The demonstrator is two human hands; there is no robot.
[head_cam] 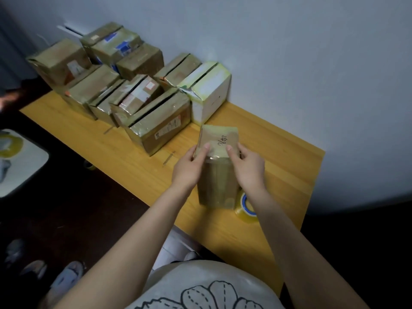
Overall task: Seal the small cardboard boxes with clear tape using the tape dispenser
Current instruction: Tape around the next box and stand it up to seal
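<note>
A small brown cardboard box [217, 175] stands upright on the wooden table [278, 166], with handwriting on its top face. My left hand [191, 168] grips its left upper edge, thumb lying on the top. My right hand [247, 166] grips the right upper edge, thumb also on the top. A strip of clear tape shines across the box's top edge and front. A roll of clear tape [246, 205] with a blue core stands on the table just right of the box, partly hidden behind my right forearm.
Several brown cardboard boxes [156, 123] and one white box [209, 92] are packed together at the table's far left against the wall. A grey stool [22, 161] with a tape roll stands left of the table. Shoes lie on the dark floor.
</note>
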